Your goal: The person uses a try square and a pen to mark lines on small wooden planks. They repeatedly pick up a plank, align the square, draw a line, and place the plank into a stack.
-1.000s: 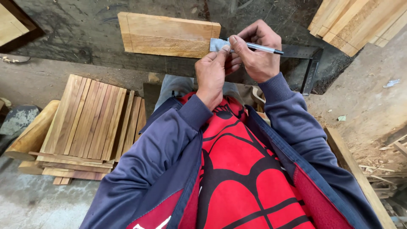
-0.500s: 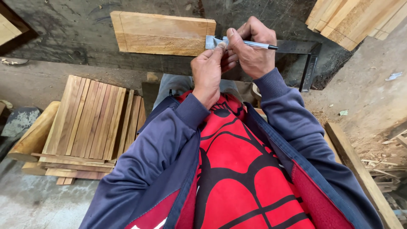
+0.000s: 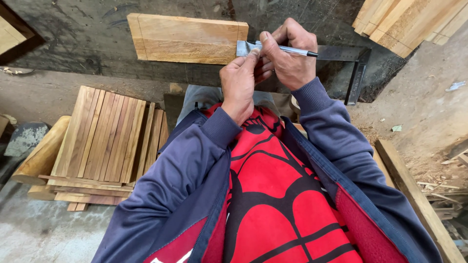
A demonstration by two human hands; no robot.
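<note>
— Dark, scuffed desk (image 3: pixel 73 44) fills the background; what is laid on it?

— A pale rectangular wooden board (image 3: pixel 187 39) is laid flat on it, and a grey metal try square (image 3: pixel 341 56) is set against the board's right end, its blade running right and its dark stock hanging over the near edge.

— How are the hands placed?

— The left hand (image 3: pixel 239 87) is closed narrowly, its fingertips pinched on the blade just beside the board's end. The right hand (image 3: pixel 290 56) is curled tight around a slim silver pen (image 3: pixel 292 50), whose tip is hidden between the two hands.

— How is the board judged to handle?

— It is judged stiff, dry and fairly light, rough enough not to slip; it is best taken by its long edges, left of the square. The square is judged rigid, smooth and likely to slide unless it is pressed down.

— And the room around it?

— Open desk is seen left of the board and behind it. At the upper right, a stack of light wooden slats (image 3: pixel 409 24) crowds the corner. Below the desk's near edge, a pile of brown planks (image 3: pixel 105 141) is stacked on the concrete floor (image 3: pixel 29 234) to the left, and a long timber beam (image 3: pixel 414 190) is laid among shavings to the right.
</note>
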